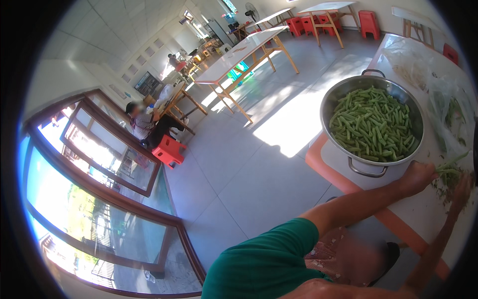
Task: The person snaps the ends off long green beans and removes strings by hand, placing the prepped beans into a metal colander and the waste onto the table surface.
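A two-handled stainless steel basin (356,156) holds many green bean pieces (373,123) and stands on the table (345,170) with a salmon-coloured edge. Just below its rim, my left hand (420,177) is closed on a few long green beans (450,166), which stick out to the right. My right hand (462,190) is close to the beans' lower end, at the picture's right edge, over scattered green and brown scraps (444,190). Its fingers are too blurred to show whether they grip anything. Clear plastic bags (442,101) with plant matter lie beside the basin.
A person (143,121) sits on a red stool (168,149) at a wooden table on the left, near brown-framed glass windows (112,157). A long white table (239,52) stands across the floor. More red stools (369,24) are by the far wall.
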The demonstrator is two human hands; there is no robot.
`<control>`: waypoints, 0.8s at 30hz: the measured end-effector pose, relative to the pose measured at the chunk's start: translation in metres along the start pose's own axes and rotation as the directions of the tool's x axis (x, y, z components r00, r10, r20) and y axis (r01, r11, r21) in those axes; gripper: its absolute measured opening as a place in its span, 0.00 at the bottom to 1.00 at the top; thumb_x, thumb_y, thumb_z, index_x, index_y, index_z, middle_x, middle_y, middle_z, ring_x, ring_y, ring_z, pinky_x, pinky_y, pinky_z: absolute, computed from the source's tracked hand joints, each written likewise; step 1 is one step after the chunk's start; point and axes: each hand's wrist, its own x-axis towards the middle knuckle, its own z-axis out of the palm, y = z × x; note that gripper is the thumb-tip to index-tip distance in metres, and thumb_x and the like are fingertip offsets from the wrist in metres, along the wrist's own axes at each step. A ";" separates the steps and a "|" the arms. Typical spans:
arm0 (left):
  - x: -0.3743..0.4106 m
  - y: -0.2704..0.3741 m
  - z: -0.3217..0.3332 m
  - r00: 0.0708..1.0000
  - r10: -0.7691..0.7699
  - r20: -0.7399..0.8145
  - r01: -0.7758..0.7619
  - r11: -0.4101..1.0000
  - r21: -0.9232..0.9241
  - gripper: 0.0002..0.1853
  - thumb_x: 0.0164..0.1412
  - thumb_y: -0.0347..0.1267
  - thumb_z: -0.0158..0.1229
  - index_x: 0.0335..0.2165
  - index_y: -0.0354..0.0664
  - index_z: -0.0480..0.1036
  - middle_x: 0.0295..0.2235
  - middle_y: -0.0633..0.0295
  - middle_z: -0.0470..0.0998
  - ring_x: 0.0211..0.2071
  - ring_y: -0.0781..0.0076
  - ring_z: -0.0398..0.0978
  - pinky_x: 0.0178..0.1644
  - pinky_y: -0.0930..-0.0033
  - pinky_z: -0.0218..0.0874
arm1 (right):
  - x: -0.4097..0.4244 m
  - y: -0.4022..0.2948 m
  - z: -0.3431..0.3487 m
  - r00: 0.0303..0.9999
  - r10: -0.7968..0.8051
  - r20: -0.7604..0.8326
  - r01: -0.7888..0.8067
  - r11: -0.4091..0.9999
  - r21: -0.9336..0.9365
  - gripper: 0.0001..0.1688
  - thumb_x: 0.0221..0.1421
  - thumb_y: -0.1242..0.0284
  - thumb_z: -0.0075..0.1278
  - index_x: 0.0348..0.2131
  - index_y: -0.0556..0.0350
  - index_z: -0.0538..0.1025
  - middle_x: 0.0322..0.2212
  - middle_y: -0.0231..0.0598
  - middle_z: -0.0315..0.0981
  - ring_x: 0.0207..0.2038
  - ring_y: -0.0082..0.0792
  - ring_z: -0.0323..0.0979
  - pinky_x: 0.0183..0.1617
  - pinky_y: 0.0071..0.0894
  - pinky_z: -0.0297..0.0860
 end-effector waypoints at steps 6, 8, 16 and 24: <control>-0.008 -0.005 -0.014 0.998 -0.027 -0.065 0.031 0.998 0.056 0.13 0.43 0.29 0.57 0.18 0.38 0.59 0.13 0.53 0.65 0.16 0.52 0.67 0.20 0.61 0.57 | 0.039 -0.037 -0.068 0.983 0.164 -0.087 -0.067 0.750 0.658 0.18 0.55 0.73 0.36 0.46 0.60 0.64 0.40 0.43 0.64 0.41 0.32 0.64 0.42 0.26 0.61; -0.009 -0.004 -0.015 0.999 -0.036 -0.036 0.038 0.998 0.054 0.12 0.43 0.29 0.57 0.18 0.38 0.60 0.13 0.53 0.65 0.16 0.52 0.67 0.20 0.61 0.57 | 0.047 -0.061 -0.100 0.986 0.149 0.076 -0.148 0.562 0.814 0.18 0.55 0.73 0.36 0.46 0.60 0.64 0.40 0.41 0.63 0.41 0.29 0.64 0.42 0.25 0.62; -0.010 -0.014 -0.006 0.997 -0.074 -0.029 0.076 0.996 0.046 0.10 0.45 0.29 0.55 0.20 0.37 0.60 0.15 0.53 0.67 0.18 0.53 0.68 0.22 0.60 0.58 | 0.043 -0.093 -0.151 0.897 -0.116 0.428 -0.362 0.365 0.858 0.17 0.53 0.74 0.34 0.42 0.64 0.64 0.34 0.44 0.67 0.39 0.32 0.65 0.44 0.24 0.59; -0.007 -0.014 -0.008 0.993 -0.119 -0.020 0.119 0.992 0.040 0.10 0.47 0.29 0.53 0.20 0.37 0.60 0.15 0.52 0.67 0.19 0.51 0.67 0.22 0.59 0.58 | 0.055 -0.109 -0.191 0.881 -0.248 0.402 -0.296 0.375 0.879 0.14 0.53 0.73 0.37 0.37 0.65 0.66 0.23 0.43 0.64 0.25 0.30 0.60 0.32 0.28 0.60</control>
